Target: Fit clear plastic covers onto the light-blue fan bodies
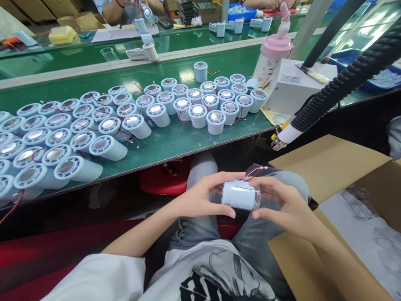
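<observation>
The pale blue cylinder (238, 196) is above the person's lap, in front of the green table (175, 144), lying nearly on its side between the two hands. The left hand (200, 198) grips its left end, with the thumb below and the fingers above; the right hand (288, 205) closes around the other end, where a clear cover (257, 198) extends past the blue body. How firmly each hand presses, I cannot tell. The cylinder seems to be rather light and stiff, probably of hard plastic, and its smooth round side could turn or slip under dry fingers. The clear cover looks thin, so strong squeezing might bend or mark it. The thin red and white wires (257, 170) at the top are likely the most delicate part. It seems best to hold the blue body around its side, near the left end, and to keep the fingertips away from the wires.
</observation>
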Available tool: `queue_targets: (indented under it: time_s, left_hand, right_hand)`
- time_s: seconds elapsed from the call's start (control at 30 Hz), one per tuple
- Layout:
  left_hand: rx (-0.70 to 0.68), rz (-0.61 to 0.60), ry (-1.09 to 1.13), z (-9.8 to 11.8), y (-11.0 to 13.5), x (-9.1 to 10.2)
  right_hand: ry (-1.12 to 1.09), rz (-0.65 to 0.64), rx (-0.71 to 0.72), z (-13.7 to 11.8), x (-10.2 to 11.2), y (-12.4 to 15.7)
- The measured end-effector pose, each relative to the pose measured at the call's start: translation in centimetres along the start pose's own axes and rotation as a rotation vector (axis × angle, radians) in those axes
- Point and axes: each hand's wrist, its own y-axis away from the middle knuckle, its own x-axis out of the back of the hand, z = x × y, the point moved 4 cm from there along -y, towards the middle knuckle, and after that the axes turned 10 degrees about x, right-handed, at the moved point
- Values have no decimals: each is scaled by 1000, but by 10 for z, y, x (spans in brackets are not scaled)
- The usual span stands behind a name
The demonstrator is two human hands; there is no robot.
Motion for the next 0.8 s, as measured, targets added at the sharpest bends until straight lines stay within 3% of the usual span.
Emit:
queue_targets:
  time_s: [0.5, 0.8]
  left_hand:
    - [-111, -19, -176, 3, 2, 2]
    - [-139, -31, -202, 1, 3, 1]
  right_hand:
    - [-381, -27, -216, 14, -5, 3]
    - [-492, 57, -357, 18, -12, 0]
